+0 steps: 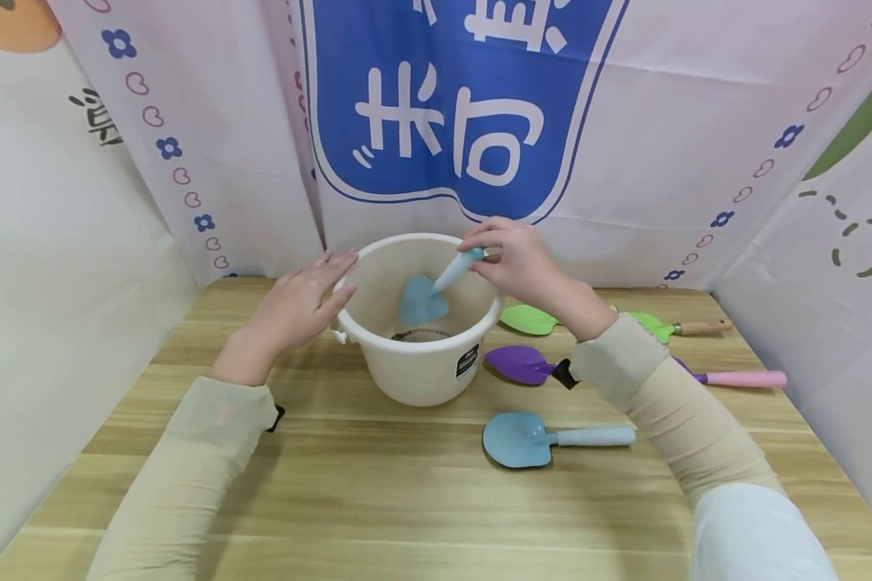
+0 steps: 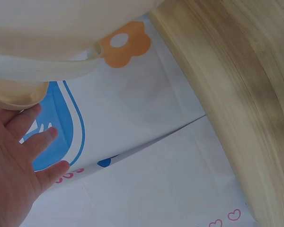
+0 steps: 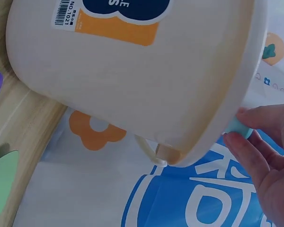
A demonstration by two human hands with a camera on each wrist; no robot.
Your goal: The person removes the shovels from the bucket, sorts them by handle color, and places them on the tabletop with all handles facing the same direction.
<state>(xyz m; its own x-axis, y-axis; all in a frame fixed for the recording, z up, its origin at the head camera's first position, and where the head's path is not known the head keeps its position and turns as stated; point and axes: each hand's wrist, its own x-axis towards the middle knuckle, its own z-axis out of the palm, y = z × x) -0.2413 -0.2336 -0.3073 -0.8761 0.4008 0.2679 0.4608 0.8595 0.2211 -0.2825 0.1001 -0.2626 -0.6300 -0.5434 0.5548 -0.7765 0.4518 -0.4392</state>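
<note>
A cream plastic bucket point(image 1: 414, 371) stands upright at the back of the wooden table. Inside its mouth hangs a small blue garden shovel point(image 1: 423, 300), blade down and tilted. My right hand point(image 1: 516, 254) pinches the end of its pale handle above the bucket's right rim; the right wrist view shows the fingertips on the blue handle end point(image 3: 238, 127). At the left rim, my left hand point(image 1: 301, 298) touches the bucket with fairly straight fingers. In the left wrist view that hand point(image 2: 19, 161) has its fingers spread, the upper ones against the rim.
Right of the bucket lie a blue shovel point(image 1: 517, 440) with a pale handle, a purple trowel point(image 1: 519, 365), a green trowel point(image 1: 529, 319) and another green tool with a wooden handle point(image 1: 705, 327). A pink handle point(image 1: 744, 378) shows beyond the right sleeve. Printed cloth point(image 1: 661, 161) hangs behind the table.
</note>
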